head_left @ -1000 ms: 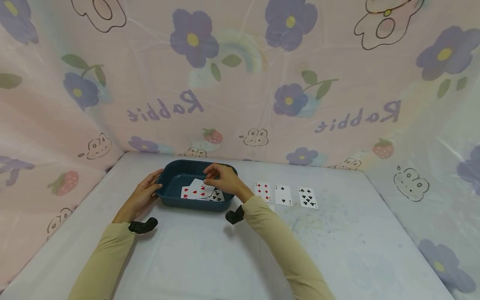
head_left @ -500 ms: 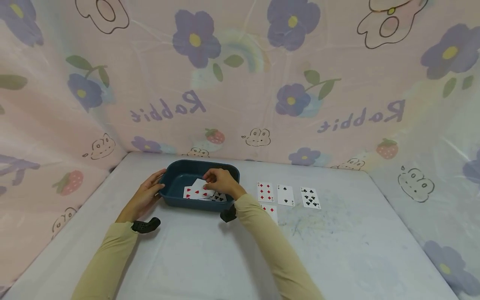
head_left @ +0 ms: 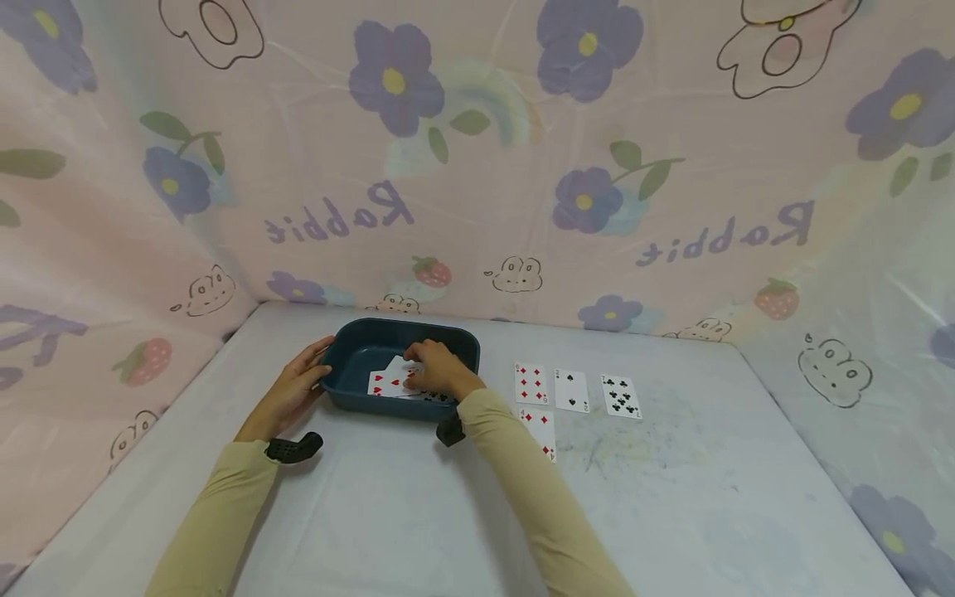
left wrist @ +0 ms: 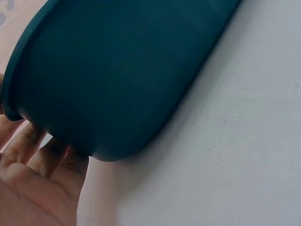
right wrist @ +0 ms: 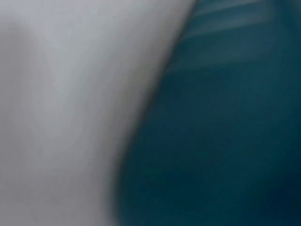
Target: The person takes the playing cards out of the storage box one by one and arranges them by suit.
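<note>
In the head view a dark teal plastic basin (head_left: pixel 351 404) stands on the table, with several playing cards in it, a hearts card (head_left: pixel 384 383) lying on top. My left hand (head_left: pixel 287 394) holds the basin at its left end, thumb on the rim. The left wrist view shows the fingers (left wrist: pixel 40 162) against the basin's outer wall. My right hand (head_left: pixel 440 369) reaches over the right end into the basin, its thumb and fingertips spread apart right at the cards and covering part of them. The right wrist view holds only the blurred basin wall (right wrist: pixel 211 141) and table.
Right of the basin lie a six of diamonds (head_left: pixel 531 385), a two of spades (head_left: pixel 571 391) and a seven of clubs (head_left: pixel 622 398) in a row. Below the six is a four of diamonds (head_left: pixel 540 427), partly under the right sleeve (head_left: pixel 515 464). A patterned curtain (head_left: pixel 477 166) encloses the table.
My right hand has lowered slightly towards the cards, and its thumb and fingers have spread. The right forearm has shifted left, uncovering the four of diamonds. The left hand stays on the basin.
</note>
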A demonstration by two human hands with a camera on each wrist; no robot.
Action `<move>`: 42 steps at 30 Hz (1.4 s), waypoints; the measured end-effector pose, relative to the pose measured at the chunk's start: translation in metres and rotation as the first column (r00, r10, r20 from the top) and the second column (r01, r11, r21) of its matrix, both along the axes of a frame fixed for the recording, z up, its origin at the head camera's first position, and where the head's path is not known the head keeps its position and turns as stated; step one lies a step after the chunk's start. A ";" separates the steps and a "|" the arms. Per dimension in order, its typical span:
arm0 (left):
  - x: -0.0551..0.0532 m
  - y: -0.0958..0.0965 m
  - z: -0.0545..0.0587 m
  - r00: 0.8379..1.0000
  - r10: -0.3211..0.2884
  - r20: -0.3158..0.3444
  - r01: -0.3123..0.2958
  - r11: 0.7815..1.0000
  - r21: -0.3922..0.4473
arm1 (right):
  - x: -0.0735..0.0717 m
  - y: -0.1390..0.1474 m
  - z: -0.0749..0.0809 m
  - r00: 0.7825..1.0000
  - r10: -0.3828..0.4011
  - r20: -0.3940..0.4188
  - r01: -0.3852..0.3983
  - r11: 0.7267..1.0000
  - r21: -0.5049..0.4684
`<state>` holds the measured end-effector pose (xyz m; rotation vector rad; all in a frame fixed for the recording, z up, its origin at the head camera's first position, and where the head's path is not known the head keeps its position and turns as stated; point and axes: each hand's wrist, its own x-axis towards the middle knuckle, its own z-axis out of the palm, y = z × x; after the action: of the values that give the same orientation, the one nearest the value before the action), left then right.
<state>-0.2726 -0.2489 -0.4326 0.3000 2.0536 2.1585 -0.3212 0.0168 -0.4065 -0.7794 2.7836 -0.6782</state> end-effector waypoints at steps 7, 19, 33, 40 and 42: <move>-0.001 0.001 -0.001 1.000 0.010 0.000 -0.010 1.000 0.003 | 0.002 -0.003 -0.001 0.999 0.023 -0.039 -0.019 0.994 0.108; 0.000 0.002 0.001 1.000 0.015 0.014 -0.015 1.000 0.014 | 0.006 -0.004 -0.002 0.997 0.061 -0.057 -0.051 0.985 0.167; 0.001 0.001 0.000 1.000 0.018 0.020 -0.018 1.000 0.010 | 0.006 -0.002 0.002 0.991 0.085 -0.104 -0.079 0.995 0.054; 0.002 0.000 0.002 1.000 0.000 0.015 -0.001 1.000 0.008 | 0.006 -0.002 0.003 0.971 0.155 -0.185 -0.155 0.988 0.011; 0.002 0.000 0.002 1.000 0.000 0.016 0.000 1.000 0.006 | 0.006 -0.001 0.004 0.967 0.162 -0.196 -0.166 0.986 -0.007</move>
<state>-0.2703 -0.2486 -0.4305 0.2822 2.0383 2.1607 -0.3148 0.0154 -0.4022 -1.1238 2.8426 -0.6362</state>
